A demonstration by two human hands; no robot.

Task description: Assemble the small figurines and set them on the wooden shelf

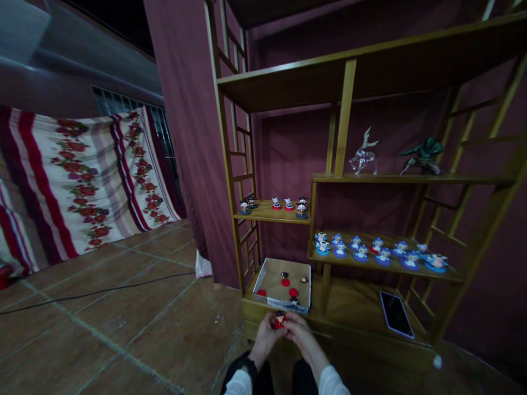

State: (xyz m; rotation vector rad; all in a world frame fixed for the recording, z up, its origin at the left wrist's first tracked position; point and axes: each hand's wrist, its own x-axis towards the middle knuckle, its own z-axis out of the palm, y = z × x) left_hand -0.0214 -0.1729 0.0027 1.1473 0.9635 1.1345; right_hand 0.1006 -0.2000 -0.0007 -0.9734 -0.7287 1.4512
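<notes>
While meeting fingertip to fingertip low in view, clamped together on a small figurine (pixel 280 319): left hand (pixel 265 336) on one side, right hand (pixel 301 332) on the other, neither clearly nearer. Held upright between them, long axis vertical, dark head above a red base; glossy and moulded, probably plastic. Just ahead, resting on the bottom shelf (pixel 349 307), an open cardboard box (pixel 260 281), shallow and square, with flat red discs (pixel 285 282) and a few small dark bits inside. Right of that, lying flat, a dark glossy phone (pixel 396 314). Higher on the wooden shelves, rows of blue-based figurines (pixel 362 253), red-based figurines (pixel 288 204), a clear glass deer (pixel 364 156). Off to the left, brown tiled floor (pixel 144 329) and a flowered cloth (pixel 82 186).
</notes>
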